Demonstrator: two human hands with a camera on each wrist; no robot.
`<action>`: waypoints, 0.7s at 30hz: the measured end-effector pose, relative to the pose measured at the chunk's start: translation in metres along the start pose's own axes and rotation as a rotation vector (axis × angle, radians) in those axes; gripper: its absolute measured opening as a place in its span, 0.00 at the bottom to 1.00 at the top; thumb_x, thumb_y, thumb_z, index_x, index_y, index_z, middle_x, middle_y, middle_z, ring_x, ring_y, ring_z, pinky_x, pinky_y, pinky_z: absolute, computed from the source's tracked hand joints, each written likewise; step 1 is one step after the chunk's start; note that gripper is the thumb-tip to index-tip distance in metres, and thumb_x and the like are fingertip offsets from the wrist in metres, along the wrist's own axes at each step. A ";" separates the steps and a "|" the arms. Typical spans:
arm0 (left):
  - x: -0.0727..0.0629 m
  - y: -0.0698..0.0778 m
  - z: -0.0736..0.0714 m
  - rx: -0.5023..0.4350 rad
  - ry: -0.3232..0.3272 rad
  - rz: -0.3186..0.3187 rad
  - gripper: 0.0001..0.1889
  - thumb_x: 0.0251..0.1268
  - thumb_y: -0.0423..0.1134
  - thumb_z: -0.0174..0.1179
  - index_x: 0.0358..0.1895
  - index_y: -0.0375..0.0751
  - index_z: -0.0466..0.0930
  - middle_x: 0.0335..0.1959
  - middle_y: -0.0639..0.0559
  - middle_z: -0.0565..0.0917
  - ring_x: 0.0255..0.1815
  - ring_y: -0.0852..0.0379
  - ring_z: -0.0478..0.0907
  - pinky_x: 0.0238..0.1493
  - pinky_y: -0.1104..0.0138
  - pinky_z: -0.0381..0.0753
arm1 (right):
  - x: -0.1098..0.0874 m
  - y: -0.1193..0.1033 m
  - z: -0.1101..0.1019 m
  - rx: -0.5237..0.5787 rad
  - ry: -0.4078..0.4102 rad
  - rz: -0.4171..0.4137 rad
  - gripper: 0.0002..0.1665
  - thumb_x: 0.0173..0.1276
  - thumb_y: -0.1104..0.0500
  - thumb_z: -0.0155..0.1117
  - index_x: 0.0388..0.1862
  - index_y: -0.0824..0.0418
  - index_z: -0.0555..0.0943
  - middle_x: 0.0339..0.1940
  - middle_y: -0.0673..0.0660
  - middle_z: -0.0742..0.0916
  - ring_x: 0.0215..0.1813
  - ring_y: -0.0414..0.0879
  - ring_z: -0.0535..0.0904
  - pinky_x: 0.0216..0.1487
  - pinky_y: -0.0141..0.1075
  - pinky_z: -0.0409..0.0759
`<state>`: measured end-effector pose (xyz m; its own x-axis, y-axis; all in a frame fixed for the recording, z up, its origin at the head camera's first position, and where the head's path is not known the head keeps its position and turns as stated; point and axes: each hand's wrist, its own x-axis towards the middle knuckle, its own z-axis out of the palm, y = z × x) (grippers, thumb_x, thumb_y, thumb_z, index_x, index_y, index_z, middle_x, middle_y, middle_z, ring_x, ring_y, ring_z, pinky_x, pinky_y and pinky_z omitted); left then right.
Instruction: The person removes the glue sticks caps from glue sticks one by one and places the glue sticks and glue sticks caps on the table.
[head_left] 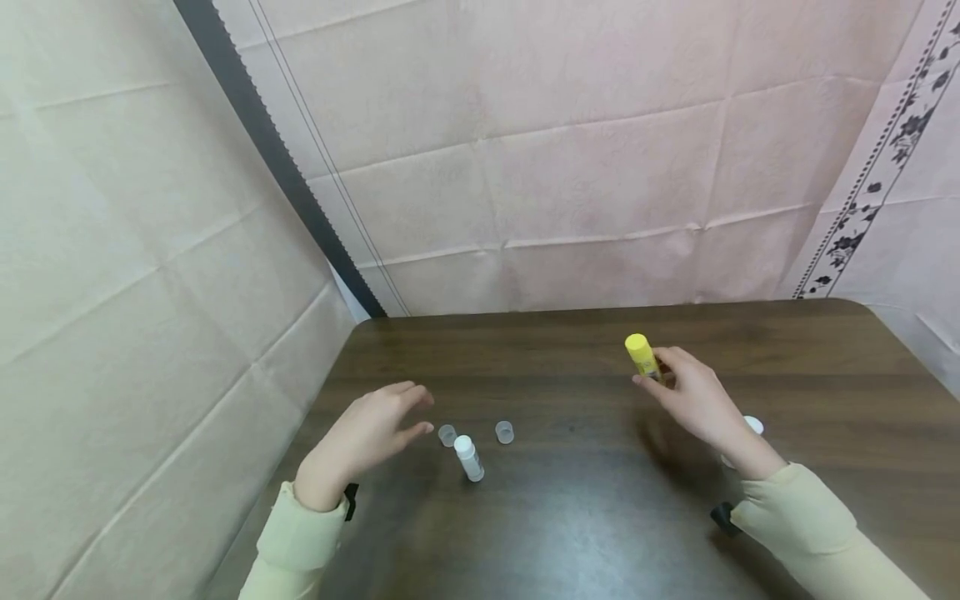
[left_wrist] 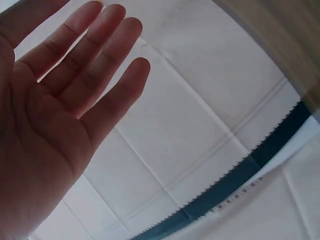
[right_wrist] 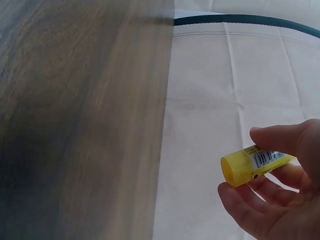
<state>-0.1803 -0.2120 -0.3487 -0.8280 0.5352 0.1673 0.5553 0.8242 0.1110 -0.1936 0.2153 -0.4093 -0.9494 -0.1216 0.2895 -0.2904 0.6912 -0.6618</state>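
Observation:
A yellow glue stick (head_left: 642, 354) with a barcode label is pinched between the thumb and fingers of my right hand (head_left: 693, 400), held above the table's right side. The right wrist view also shows the yellow glue stick (right_wrist: 257, 162) tilted in the fingertips. My left hand (head_left: 367, 433) hovers over the left side with loosely bent fingers and holds nothing; its bare palm (left_wrist: 45, 135) fills the left wrist view's edge. Nearest to it are a small clear cap (head_left: 447, 435) and an upright white glue stick (head_left: 468, 460). A second clear cap (head_left: 505, 432) lies just right of them.
A white object (head_left: 753, 424) shows partly behind my right wrist; the arm hides most of it. The dark wooden table (head_left: 570, 517) ends at a rounded back edge, with pale cloth (head_left: 600, 183) hanging behind it and more cloth (head_left: 135, 375) on the left.

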 end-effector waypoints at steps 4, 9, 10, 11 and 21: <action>0.013 0.009 -0.007 0.038 0.029 0.048 0.14 0.61 0.40 0.73 0.48 0.44 0.83 0.42 0.56 0.83 0.41 0.56 0.83 0.42 0.59 0.82 | -0.001 -0.006 0.001 -0.018 0.024 -0.062 0.23 0.68 0.57 0.72 0.58 0.67 0.80 0.47 0.60 0.84 0.44 0.55 0.79 0.44 0.51 0.78; 0.037 0.026 -0.021 0.082 0.071 0.165 0.14 0.61 0.38 0.73 0.48 0.44 0.82 0.43 0.55 0.84 0.41 0.57 0.84 0.40 0.61 0.83 | -0.002 -0.016 0.004 -0.047 0.058 -0.113 0.23 0.65 0.57 0.75 0.56 0.64 0.83 0.42 0.53 0.84 0.40 0.51 0.79 0.40 0.44 0.78; 0.044 0.031 -0.025 0.096 0.084 0.200 0.14 0.60 0.38 0.73 0.47 0.44 0.82 0.43 0.55 0.84 0.40 0.57 0.84 0.39 0.61 0.83 | -0.002 -0.019 0.004 -0.053 0.067 -0.123 0.23 0.64 0.57 0.76 0.56 0.63 0.83 0.41 0.52 0.84 0.39 0.50 0.79 0.39 0.43 0.78; 0.050 0.036 -0.029 0.109 0.095 0.231 0.14 0.60 0.38 0.73 0.47 0.44 0.82 0.42 0.55 0.83 0.39 0.57 0.83 0.38 0.62 0.83 | -0.002 -0.021 0.004 -0.056 0.075 -0.131 0.23 0.63 0.58 0.76 0.56 0.63 0.83 0.40 0.52 0.84 0.39 0.49 0.78 0.38 0.42 0.78; 0.097 0.093 -0.053 0.244 0.168 0.470 0.14 0.60 0.38 0.73 0.48 0.44 0.83 0.39 0.56 0.82 0.38 0.57 0.79 0.40 0.66 0.80 | -0.006 -0.053 0.004 -0.057 0.090 -0.217 0.22 0.58 0.60 0.79 0.52 0.62 0.86 0.35 0.48 0.82 0.32 0.44 0.74 0.33 0.35 0.74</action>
<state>-0.2050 -0.0933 -0.2698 -0.4601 0.8356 0.3001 0.8113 0.5330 -0.2401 -0.1727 0.1765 -0.3790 -0.8503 -0.2092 0.4830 -0.4767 0.6953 -0.5379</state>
